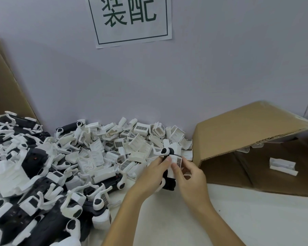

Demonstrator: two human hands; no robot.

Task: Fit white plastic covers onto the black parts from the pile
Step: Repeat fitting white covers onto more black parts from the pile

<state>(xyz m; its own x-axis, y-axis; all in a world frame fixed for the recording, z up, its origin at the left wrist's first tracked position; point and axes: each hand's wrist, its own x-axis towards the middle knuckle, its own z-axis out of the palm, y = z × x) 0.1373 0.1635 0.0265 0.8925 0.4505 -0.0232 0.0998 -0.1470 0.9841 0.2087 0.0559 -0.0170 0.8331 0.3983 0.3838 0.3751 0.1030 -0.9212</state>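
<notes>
Both my hands hold one black part (169, 183) with white arms upright over the table's middle. My left hand (149, 174) grips it from the left side. My right hand (188, 176) pinches a white plastic cover (175, 162) with a dark mesh patch against the part's upper front. A white rounded end with a black knob (166, 151) sticks up above my fingers. Behind and to the left lies the pile of white covers (114, 148). Further left lies the pile of black parts (34, 192) with white arms.
An open cardboard box (256, 150) lies on its side at the right, with a white piece (283, 166) inside. Another cardboard sheet (5, 82) leans at the far left. A wall with a printed sign (130, 20) stands behind. The white tabletop (247, 219) shows at front right.
</notes>
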